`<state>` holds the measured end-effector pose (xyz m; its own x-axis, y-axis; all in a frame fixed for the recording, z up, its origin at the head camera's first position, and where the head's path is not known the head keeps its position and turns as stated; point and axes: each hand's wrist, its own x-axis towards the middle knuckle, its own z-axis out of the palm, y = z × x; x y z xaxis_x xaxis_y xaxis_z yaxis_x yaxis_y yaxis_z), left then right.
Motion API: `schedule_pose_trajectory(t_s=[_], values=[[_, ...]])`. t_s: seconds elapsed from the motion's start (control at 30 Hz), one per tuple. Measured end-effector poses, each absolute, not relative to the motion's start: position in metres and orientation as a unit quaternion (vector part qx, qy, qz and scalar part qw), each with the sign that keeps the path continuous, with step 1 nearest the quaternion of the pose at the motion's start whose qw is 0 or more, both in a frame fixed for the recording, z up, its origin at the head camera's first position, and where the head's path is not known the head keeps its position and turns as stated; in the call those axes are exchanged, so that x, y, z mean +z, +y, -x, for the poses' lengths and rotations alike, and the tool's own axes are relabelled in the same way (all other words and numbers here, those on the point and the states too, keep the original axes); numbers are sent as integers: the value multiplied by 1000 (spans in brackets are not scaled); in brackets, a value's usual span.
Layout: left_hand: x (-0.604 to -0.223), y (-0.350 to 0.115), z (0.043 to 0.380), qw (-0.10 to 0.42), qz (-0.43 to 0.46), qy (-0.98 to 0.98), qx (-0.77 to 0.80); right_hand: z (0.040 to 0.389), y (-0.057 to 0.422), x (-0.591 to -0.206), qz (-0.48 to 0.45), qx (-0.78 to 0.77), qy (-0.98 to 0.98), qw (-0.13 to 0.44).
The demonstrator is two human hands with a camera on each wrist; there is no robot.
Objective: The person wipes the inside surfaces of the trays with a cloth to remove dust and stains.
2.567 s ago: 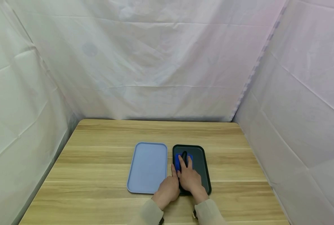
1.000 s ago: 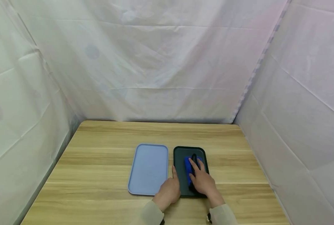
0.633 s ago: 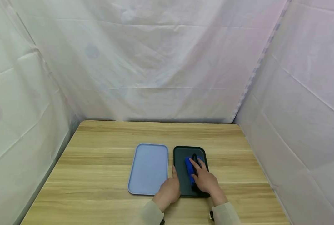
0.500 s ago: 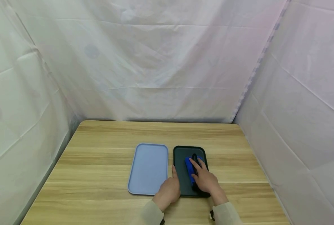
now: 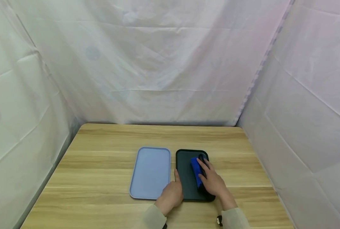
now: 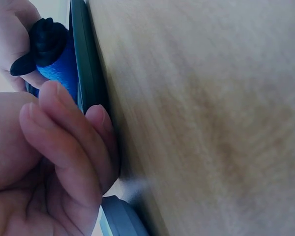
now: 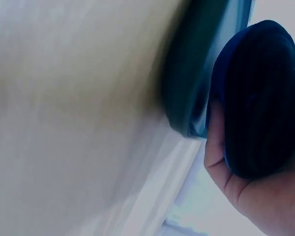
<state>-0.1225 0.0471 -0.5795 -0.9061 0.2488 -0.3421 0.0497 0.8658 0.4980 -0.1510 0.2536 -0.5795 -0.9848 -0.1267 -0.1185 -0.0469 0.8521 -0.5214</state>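
Observation:
My right hand (image 5: 212, 182) grips a blue and black rolled-up bundle (image 5: 196, 171), its thumb on the left side and fingers over the top. Layered black folds show at the near end of the bundle (image 7: 260, 103) in the right wrist view. It is over the right half of the dark green tray (image 5: 185, 178); whether its underside touches the tray, I cannot tell. Beside that tray's left edge is my left hand (image 5: 171, 192), index finger straight along the rim and the other fingers bent. The left wrist view shows its fingertips against the dark green tray's side (image 6: 91, 64).
A light blue tray (image 5: 151, 173) lies just left of the dark green one, a narrow gap between them. Both are on a wooden table (image 5: 101, 159). White cloth (image 5: 158, 63) hangs behind and along both sides.
The right hand and bundle have moved from the dark green tray's left side to its right side, and the bundle now tilts a little. The left hand stays by the tray's left edge.

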Motion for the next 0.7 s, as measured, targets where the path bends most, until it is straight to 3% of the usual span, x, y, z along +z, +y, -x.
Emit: schedule_pose_trajectory(t_s=[0.7], values=[[-580,46,121,191,-90,946,247,171,308,-550,35,-272,962,17]])
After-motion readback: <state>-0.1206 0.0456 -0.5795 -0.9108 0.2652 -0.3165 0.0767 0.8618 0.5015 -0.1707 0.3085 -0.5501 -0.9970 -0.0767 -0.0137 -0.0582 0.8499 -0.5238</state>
